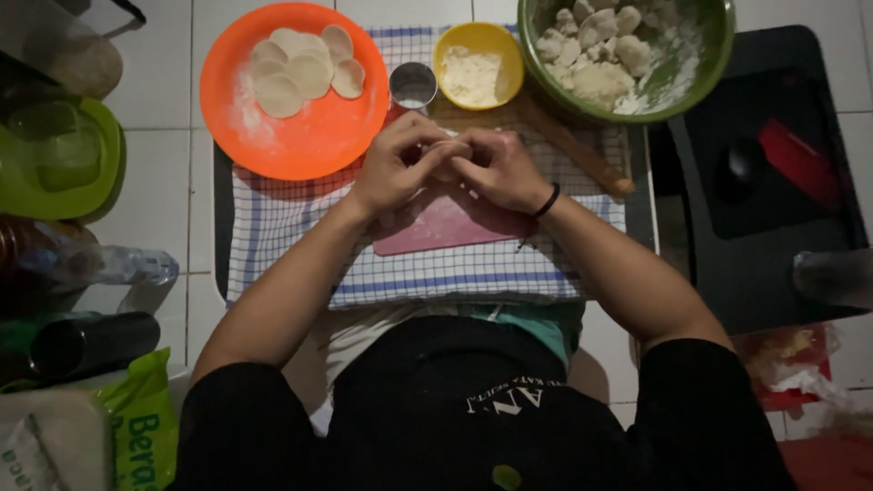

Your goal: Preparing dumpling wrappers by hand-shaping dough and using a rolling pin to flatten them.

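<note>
My left hand (397, 160) and my right hand (499, 166) meet fingertip to fingertip over a pink cutting board (436, 227) on a checked cloth (300, 218). Both pinch a small pale piece of dough (446, 145), mostly hidden by the fingers. A black band circles my right wrist. Just beyond the hands stands a small metal cup (413, 85). An orange plate (300, 123) at the back left carries several flat dough rounds (300, 68). A yellow bowl of flour (478, 65) and a green bowl (718, 45) of dough lumps sit behind.
A wooden rolling pin (582, 150) lies slanted right of my hands. A black tray (773, 182) with a red item stands at right. At left are a green container (55, 159), a plastic bottle (100, 265), a dark cylinder (91, 341) and a green bag (141, 427).
</note>
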